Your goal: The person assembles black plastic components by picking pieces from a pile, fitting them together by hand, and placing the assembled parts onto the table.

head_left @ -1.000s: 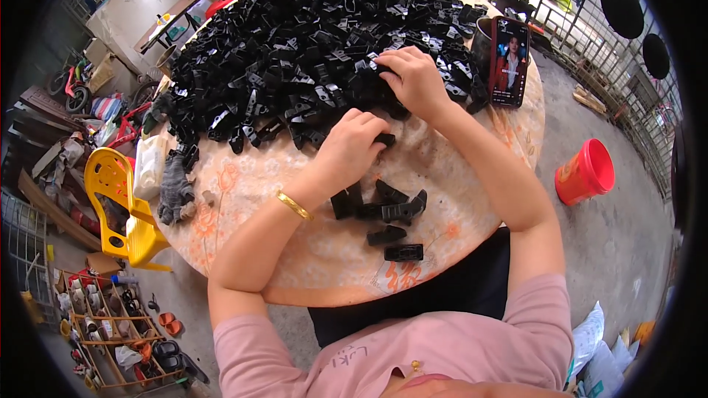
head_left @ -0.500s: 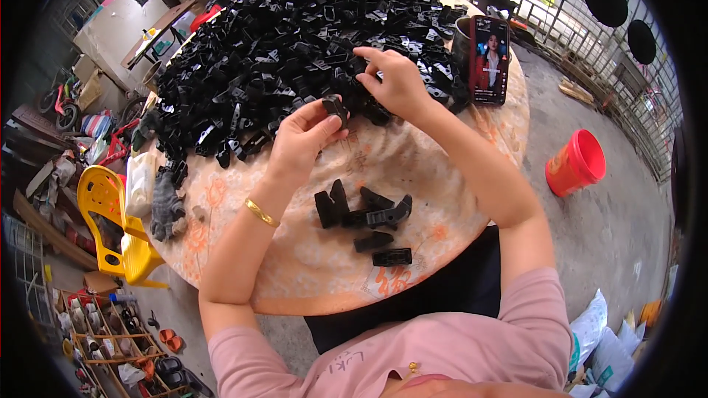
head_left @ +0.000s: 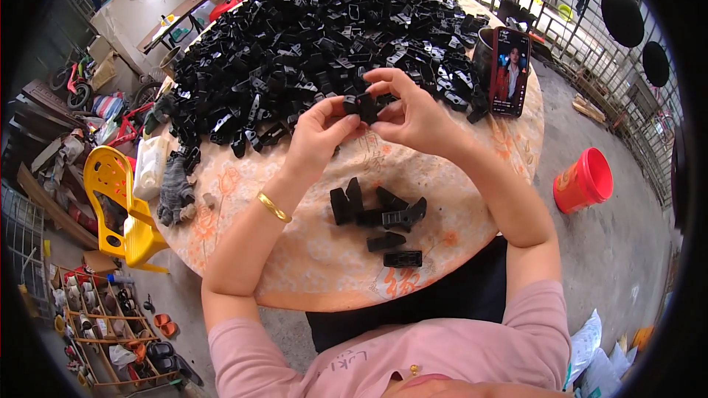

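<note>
Over the near edge of a big heap of black plastic parts (head_left: pixel 295 51), my two hands meet. My left hand (head_left: pixel 316 134) pinches a small black plastic part (head_left: pixel 350 105) between thumb and fingers. Right against it is a second black plastic part (head_left: pixel 366 110), gripped by the thumb and fingertips of my right hand (head_left: pixel 417 119). The fingers partly hide both parts, and I cannot tell whether they are joined. Closer to me, several black parts (head_left: pixel 398 215) lie in a loose cluster on the patterned tablecloth (head_left: pixel 295 265).
A phone (head_left: pixel 509 74) stands upright at the table's right, leaning on a metal container (head_left: pixel 483 51). Grey gloves (head_left: pixel 175 190) and a white packet (head_left: pixel 150 168) lie at the left edge. A yellow chair (head_left: pixel 110 177) and a red bucket (head_left: pixel 582 181) flank the table.
My right hand has come back from the heap toward my left hand, now with a black part in its fingers. The two held parts have come together. The view has shifted slightly.
</note>
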A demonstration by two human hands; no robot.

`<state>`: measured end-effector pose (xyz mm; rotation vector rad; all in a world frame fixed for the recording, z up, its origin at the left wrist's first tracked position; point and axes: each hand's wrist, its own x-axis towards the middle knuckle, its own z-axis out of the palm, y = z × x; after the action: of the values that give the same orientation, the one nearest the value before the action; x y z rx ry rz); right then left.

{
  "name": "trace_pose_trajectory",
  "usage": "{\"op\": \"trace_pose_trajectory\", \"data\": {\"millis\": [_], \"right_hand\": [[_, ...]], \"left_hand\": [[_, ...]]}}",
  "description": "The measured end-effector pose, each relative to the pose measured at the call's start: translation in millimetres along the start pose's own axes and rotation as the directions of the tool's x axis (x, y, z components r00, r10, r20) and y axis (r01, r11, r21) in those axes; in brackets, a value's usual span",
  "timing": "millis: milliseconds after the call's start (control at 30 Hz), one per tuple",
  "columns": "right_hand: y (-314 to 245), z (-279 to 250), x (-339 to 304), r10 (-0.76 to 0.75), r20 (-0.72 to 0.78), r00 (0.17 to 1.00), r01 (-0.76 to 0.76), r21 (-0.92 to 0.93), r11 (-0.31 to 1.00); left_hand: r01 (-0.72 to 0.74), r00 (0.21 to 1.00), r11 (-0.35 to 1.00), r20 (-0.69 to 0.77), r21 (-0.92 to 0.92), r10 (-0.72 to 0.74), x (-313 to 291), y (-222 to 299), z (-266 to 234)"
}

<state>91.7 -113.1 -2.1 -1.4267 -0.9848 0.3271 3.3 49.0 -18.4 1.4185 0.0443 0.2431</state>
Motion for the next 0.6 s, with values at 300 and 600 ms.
{"op": "trace_pose_trajectory", "data": {"millis": [300, 600], "right_hand": [[3, -20, 10, -0.143, -0.036, 0.989, 0.147, 0.273, 0.951], [-1, -14, 6, -0.538, 0.207, 0.817, 0.577, -0.282, 0.767]], "left_hand": [[0.166, 0.985, 0.916, 0.106, -0.366, -0.136, 0, 4, -7], [0.329, 0.936, 0.867, 0.250, -0.375, -0.247, -4, 15, -19]]}}
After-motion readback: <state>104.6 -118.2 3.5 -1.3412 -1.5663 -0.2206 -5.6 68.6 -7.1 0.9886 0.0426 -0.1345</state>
